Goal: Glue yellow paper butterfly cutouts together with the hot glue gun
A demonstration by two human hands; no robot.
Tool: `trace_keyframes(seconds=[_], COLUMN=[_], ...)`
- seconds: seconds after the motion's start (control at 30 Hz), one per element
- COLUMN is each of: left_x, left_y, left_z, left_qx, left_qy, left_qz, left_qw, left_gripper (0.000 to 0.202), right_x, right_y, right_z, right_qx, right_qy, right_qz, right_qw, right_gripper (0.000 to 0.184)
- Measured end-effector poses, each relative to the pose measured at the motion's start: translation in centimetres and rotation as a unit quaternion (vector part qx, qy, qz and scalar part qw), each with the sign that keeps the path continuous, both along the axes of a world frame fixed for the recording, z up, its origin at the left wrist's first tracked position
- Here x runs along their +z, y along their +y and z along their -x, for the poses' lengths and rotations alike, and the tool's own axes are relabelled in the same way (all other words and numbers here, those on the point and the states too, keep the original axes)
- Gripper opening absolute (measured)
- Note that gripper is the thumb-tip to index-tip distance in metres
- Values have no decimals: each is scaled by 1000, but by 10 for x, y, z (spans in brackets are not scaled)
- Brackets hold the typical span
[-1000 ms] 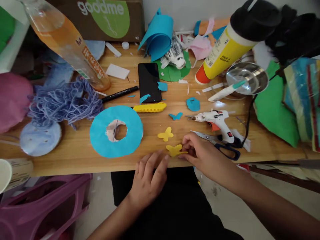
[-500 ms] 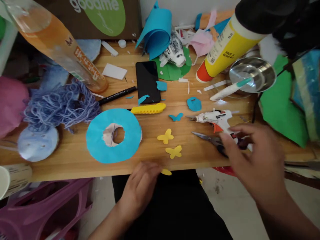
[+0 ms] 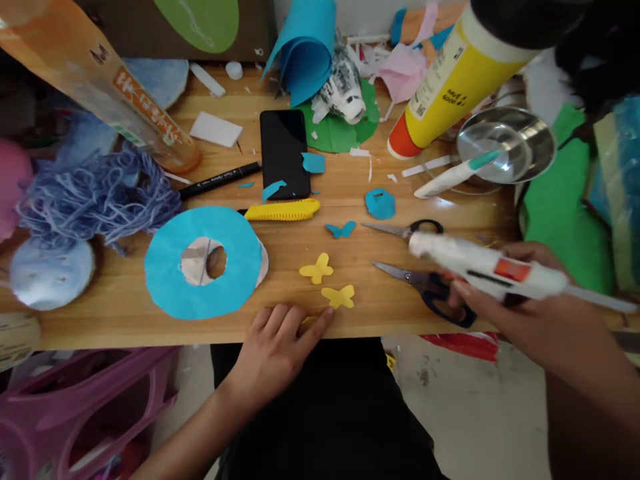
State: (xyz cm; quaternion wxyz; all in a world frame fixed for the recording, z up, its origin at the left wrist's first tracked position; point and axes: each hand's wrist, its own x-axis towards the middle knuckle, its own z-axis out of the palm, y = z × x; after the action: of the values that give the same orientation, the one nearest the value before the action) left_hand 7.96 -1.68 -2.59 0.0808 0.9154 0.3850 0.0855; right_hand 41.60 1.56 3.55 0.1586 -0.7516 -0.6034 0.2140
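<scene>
My right hand (image 3: 520,300) is closed around the handle of a white hot glue gun (image 3: 490,267), raised above the table, with a glue stick jutting from its back. Just below its front lie dark-handled scissors (image 3: 435,293) and a second pair of scissors (image 3: 425,227). Along the front edge, my left hand (image 3: 277,340) rests with its fingers apart, a bit of yellow paper (image 3: 307,323) showing beneath them. By its thumb is a yellow paper butterfly (image 3: 340,297). Another yellow butterfly (image 3: 317,269) and a blue paper butterfly (image 3: 341,230) sit farther back.
To the left are a blue paper ring (image 3: 165,267), tangled blue yarn (image 3: 110,187) and an orange drink bottle (image 3: 135,100). A yellow utility knife (image 3: 285,210) lies before a black phone (image 3: 285,147). A metal bowl (image 3: 540,147) and a tall yellow container (image 3: 445,87) stand back right.
My right hand has picked up the hot glue gun from the table, uncovering the second scissors. My left hand has flattened and spread its fingers at the table edge. The view has shifted slightly.
</scene>
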Motion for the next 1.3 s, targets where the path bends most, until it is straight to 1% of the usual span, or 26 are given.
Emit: trace_keyframes(seconds=[0.03, 0.1, 0.17, 0.23, 0.33, 0.47, 0.63, 0.8, 0.9, 1.07, 1.2, 1.3], left_x=[0, -1, -2, -3, -2, -1, 0, -2, -2, -2, -2, -2], left_y=[0, 1, 1, 2, 3, 4, 8, 10, 10, 8, 8, 7], left_z=[-2, -7, -12, -15, -17, -20, -25, -26, -26, -26, -27, -27], left_qx=[1, 0, 0, -3, -4, 8, 15, 18, 19, 22, 26, 30], left_qy=[-5, -16, -25, -32, -32, -23, -13, -25, -27, -31, -27, -27], left_qz=[1, 4, 6, 8, 15, 11, 7, 0, -2, -3, -3, -6], left_qw=[1000, 1000, 1000, 999, 999, 1000, 1000, 1000, 999, 999, 999, 999], left_gripper=[51, 49, 46, 46, 48, 49, 47, 43, 42, 42, 43, 44], right_x=[2, 5, 4, 0, -6, -12, -16, -20, -21, -22, -24, -22], right_y=[-5, -12, -14, -12, -7, -4, -5, -7, -10, -15, -17, -17], right_z=[0, 2, 7, 12, 16, 16, 19, 21, 20, 18, 17, 16], right_qx=[27, 87, 134, 154, 158, 146, 124, 115, 114, 118, 126, 144], right_qy=[3, 38, 84, 103, 98, 92, 79, 49, 34, -1, -2, 16], right_qz=[-8, 15, 74, 118, 131, 115, 145, 155, 156, 138, 130, 144], right_qw=[1000, 995, 985, 976, 974, 978, 978, 980, 981, 983, 984, 979], right_gripper=[31, 27, 21, 20, 32, 39, 49, 48, 54, 62, 60, 58])
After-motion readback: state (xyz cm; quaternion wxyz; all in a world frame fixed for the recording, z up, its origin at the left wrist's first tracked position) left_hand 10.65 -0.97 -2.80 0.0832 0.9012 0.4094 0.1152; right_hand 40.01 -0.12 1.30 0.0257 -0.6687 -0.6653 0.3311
